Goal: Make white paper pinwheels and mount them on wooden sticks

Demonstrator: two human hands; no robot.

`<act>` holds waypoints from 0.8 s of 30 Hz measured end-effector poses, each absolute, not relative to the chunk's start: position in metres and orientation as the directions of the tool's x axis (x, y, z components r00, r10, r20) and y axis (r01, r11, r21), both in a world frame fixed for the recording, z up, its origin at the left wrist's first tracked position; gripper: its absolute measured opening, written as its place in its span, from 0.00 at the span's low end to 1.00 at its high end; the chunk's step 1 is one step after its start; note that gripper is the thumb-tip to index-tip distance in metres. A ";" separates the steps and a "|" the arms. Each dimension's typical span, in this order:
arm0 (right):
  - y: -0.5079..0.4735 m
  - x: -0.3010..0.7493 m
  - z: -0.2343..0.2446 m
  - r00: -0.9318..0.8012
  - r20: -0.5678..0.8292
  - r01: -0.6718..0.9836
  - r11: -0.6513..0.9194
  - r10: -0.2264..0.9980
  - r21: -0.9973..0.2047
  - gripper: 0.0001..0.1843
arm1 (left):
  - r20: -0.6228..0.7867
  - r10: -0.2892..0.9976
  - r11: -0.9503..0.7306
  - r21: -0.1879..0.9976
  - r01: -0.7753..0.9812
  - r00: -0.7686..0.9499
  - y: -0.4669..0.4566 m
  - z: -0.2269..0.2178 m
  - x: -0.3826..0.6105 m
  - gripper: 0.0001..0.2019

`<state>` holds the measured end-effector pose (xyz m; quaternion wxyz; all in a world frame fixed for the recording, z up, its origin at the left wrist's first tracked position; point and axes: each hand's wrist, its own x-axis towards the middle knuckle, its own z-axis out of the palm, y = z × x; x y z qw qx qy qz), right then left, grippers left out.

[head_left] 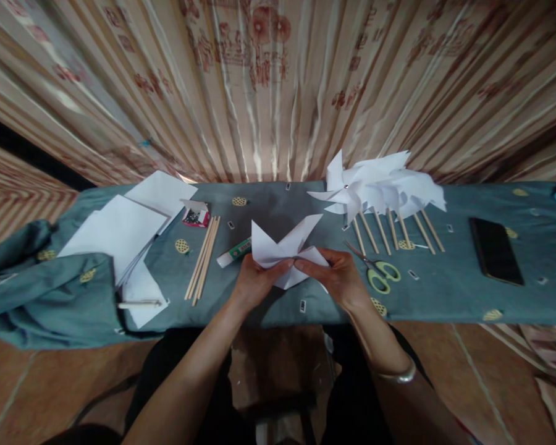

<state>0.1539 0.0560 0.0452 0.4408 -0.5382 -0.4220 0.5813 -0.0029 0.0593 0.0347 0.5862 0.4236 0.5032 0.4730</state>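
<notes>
My left hand [254, 279] and my right hand [336, 276] both pinch a white folded paper piece [280, 247] with pointed flaps, held just above a teal cloth-covered table [445, 290]. Their fingertips meet at the middle of the paper. A glue stick [234, 252] lies just left of it. Green-handled scissors [377, 270] lie right of my right hand.
Several finished white paper pinwheels on wooden sticks [380, 188] lie at the back right. Loose wooden sticks [204, 259], a small box of pins [194, 215] and a stack of white paper sheets [120, 232] are on the left. A black phone [495, 250] lies far right. A striped curtain hangs behind.
</notes>
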 end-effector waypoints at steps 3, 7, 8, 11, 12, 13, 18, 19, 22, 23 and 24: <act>0.056 0.153 0.046 -0.038 -0.241 -0.056 -0.243 0.970 -0.968 0.15 | -0.192 0.980 0.197 0.971 -0.139 0.044 0.060 0.035 -0.003 0.12; 0.056 0.150 0.045 -0.015 -0.204 -0.056 -0.204 0.979 -0.977 0.16 | -0.170 0.985 0.174 0.973 -0.149 0.043 0.060 0.033 -0.004 0.12; 0.056 0.149 0.045 -0.008 -0.195 -0.055 -0.195 0.981 -0.979 0.15 | -0.165 0.985 0.169 0.974 -0.148 0.044 0.060 0.033 -0.004 0.13; 0.056 0.148 0.044 0.020 -0.175 -0.047 -0.174 0.984 -0.984 0.14 | -0.160 0.987 0.163 0.977 -0.136 0.033 0.060 0.033 -0.003 0.12; 0.056 0.148 0.044 0.028 -0.172 -0.039 -0.171 0.985 -0.984 0.14 | -0.163 0.986 0.165 0.978 -0.128 0.027 0.060 0.033 -0.003 0.11; 0.056 0.147 0.044 0.036 -0.172 -0.029 -0.171 0.984 -0.985 0.15 | -0.166 0.986 0.167 0.979 -0.117 0.020 0.059 0.034 -0.002 0.11; 0.059 0.148 0.042 0.048 -0.173 -0.012 -0.173 0.984 -0.985 0.15 | -0.143 0.990 0.142 0.989 -0.045 -0.013 0.058 0.035 0.002 0.07; 0.059 0.148 0.041 0.049 -0.171 -0.014 -0.170 0.984 -0.985 0.15 | -0.139 0.990 0.138 0.990 -0.028 -0.013 0.058 0.034 0.001 0.06; 0.060 0.148 0.038 0.051 -0.177 -0.026 -0.176 0.983 -0.984 0.16 | -0.134 0.991 0.134 0.991 -0.013 0.007 0.059 0.033 0.000 0.07; 0.060 0.148 0.038 0.052 -0.181 -0.035 -0.179 0.982 -0.983 0.16 | -0.131 0.991 0.132 0.991 -0.024 0.016 0.059 0.032 0.000 0.08; 0.060 0.148 0.037 0.051 -0.186 -0.047 -0.184 0.981 -0.982 0.16 | -0.129 0.991 0.130 0.991 -0.038 0.022 0.059 0.031 -0.001 0.08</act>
